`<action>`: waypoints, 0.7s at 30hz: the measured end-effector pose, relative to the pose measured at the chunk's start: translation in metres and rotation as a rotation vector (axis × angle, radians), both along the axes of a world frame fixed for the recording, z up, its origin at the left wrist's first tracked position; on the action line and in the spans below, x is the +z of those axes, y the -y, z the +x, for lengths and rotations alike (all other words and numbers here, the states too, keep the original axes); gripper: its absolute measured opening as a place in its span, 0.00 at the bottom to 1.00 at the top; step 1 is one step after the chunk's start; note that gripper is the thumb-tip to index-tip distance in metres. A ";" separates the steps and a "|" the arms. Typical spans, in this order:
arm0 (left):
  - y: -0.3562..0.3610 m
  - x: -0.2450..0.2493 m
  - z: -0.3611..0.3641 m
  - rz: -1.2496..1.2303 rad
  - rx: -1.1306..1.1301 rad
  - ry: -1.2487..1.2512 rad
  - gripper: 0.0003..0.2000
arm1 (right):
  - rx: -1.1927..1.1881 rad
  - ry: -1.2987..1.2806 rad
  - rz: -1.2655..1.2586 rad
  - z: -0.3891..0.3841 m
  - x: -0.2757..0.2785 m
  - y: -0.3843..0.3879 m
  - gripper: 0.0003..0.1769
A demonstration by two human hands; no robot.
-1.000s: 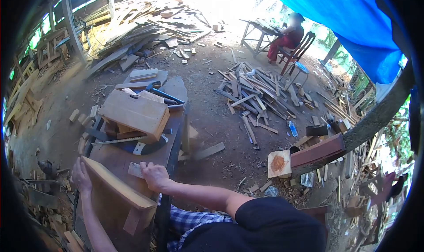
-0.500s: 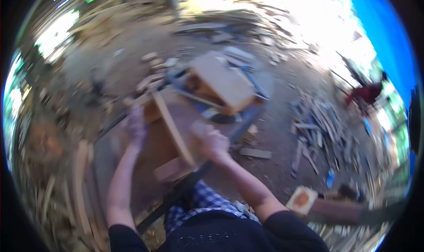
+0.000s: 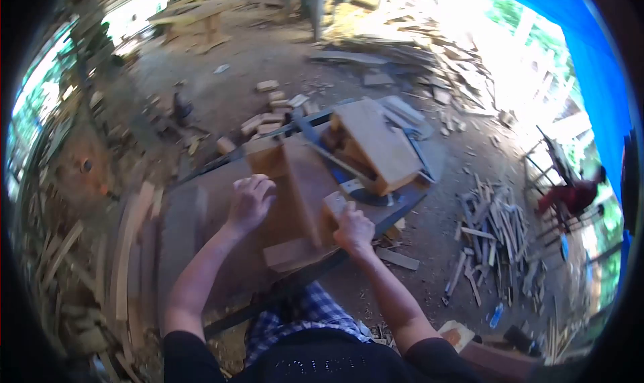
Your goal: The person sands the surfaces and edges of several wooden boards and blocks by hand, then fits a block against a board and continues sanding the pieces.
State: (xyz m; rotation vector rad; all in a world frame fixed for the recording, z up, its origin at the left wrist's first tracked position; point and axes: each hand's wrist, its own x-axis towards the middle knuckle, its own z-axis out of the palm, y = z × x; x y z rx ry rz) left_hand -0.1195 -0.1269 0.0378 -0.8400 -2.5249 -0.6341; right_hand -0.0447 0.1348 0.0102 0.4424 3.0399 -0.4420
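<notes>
My right hand (image 3: 354, 229) is closed round a small wooden block (image 3: 333, 206) over the near right part of the work table (image 3: 194, 249). Left of it, a long board (image 3: 302, 185) stands on edge on the table top. My left hand (image 3: 250, 202) hovers over the table, left of the board, with its fingers bent but apart and nothing in them. Between my arms a flat wood piece (image 3: 288, 253) lies near the table's front edge. Beyond my right hand a large wooden block (image 3: 379, 145) rests on the table's far right part.
Small wood blocks (image 3: 270, 118) are piled beyond the table. Scrap sticks (image 3: 493, 232) lie on the ground at the right, with a seated person (image 3: 573, 196) behind them. Long planks (image 3: 131, 249) lean at the left. A post (image 3: 319, 11) stands at the back.
The view has swung, so the table appears further right and sharper. My left hand has moved nearer to the upright board and its fingers are visible. My right hand stays at the board's right side.
</notes>
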 end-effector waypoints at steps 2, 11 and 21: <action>-0.017 0.018 0.005 -0.020 -0.064 -0.048 0.21 | 0.006 0.004 0.009 0.003 0.002 -0.002 0.29; -0.060 0.034 -0.033 -0.385 -0.444 -0.283 0.16 | -0.067 -0.075 -0.125 0.002 -0.012 -0.002 0.32; -0.068 0.032 -0.089 -0.737 -0.593 -0.200 0.07 | -0.098 -0.095 -0.163 -0.003 -0.026 -0.001 0.31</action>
